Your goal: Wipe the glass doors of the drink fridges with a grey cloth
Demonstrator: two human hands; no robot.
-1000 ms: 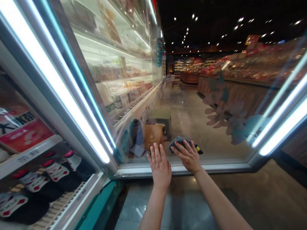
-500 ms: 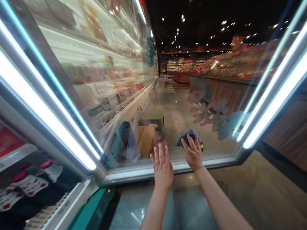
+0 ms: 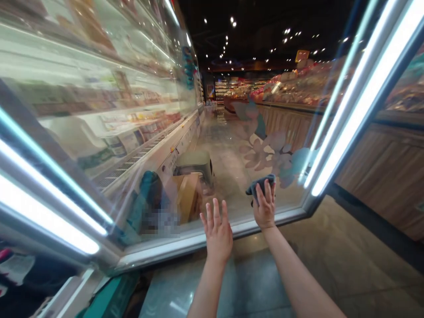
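My right hand (image 3: 265,208) presses a dark blue-grey cloth (image 3: 254,186) against the inner side of a glass door, low down near its right corner. Its fingers point upward over the cloth and hide part of it. To the left, my left hand (image 3: 218,236) is held up with fingers spread and nothing in it. It overlaps the door's bottom rail (image 3: 162,249); whether its fingertips touch the pane I cannot tell. Bright light strips (image 3: 357,106) run along both sides of the door. Flower decals (image 3: 265,152) mark the glass above the cloth.
Through the glass I see a lit refrigerated shelf unit (image 3: 142,119), an olive-green stool (image 3: 195,161) and a cardboard box (image 3: 187,194) beside it. A wood-panelled display counter (image 3: 374,176) stands at right. Dark bottles (image 3: 20,269) sit at lower left, blurred.
The view has shifted, so the door and aisle sit further left in the picture. Both hands are further right relative to the door, the cloth moving along with my right hand.
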